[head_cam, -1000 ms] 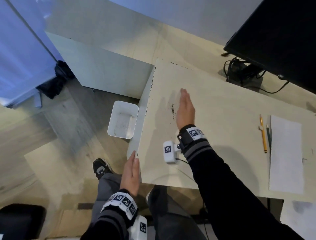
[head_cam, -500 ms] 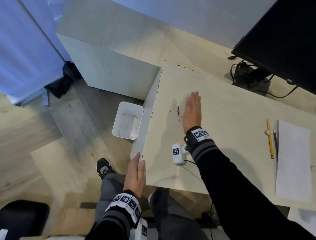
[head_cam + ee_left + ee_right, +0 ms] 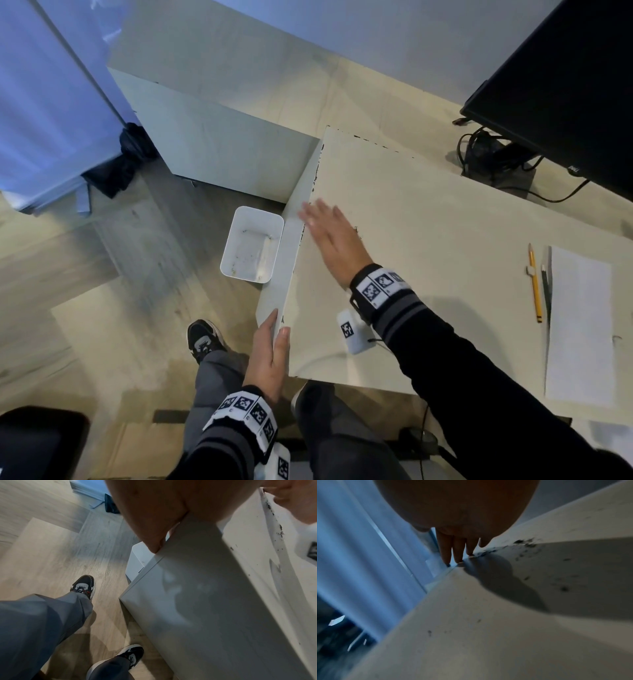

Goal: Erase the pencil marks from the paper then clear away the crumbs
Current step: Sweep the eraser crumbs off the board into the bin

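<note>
The left hand [image 3: 269,356] grips the near left corner of the table [image 3: 428,274], thumb on top and fingers down its side. Farther on, the right hand [image 3: 334,241] lies flat with straight fingers at the left edge among dark crumbs [image 3: 524,542], above a white bin [image 3: 251,245] on the floor; the paper [image 3: 579,325] lies far right beside a pencil [image 3: 534,282]

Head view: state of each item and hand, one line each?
Right hand: flat, fingers straight, at the desk's left edge.
Left hand: grips the desk's near-left corner.
Crumbs: dark specks along the edge, some on the desk.
White bin: open, on the floor below the edge.
Paper: flat on desk.
Pencil: lying beside paper.
</note>
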`<act>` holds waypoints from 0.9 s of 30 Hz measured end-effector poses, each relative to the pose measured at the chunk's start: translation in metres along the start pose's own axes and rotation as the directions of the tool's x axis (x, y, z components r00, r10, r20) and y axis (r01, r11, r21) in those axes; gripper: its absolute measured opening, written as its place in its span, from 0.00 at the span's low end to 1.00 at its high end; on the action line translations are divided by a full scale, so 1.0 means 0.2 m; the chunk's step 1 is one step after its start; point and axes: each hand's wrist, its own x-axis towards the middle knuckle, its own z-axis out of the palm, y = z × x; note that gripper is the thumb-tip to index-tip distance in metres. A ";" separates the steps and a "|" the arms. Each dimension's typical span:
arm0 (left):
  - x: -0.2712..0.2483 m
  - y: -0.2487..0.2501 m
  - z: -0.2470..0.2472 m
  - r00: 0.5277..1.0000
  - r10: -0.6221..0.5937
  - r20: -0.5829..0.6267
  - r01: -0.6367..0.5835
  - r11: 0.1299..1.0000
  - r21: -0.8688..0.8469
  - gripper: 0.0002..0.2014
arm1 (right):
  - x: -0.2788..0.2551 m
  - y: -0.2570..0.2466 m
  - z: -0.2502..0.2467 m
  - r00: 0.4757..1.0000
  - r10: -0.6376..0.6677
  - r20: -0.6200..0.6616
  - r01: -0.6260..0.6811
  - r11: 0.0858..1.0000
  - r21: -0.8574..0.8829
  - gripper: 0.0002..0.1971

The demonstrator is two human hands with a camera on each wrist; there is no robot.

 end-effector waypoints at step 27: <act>0.01 -0.03 -0.01 0.999 0.000 0.054 0.005 0.997 -0.082 0.47 | -0.08 -0.02 0.13 0.962 0.208 -0.178 -0.133 0.923 0.362 0.26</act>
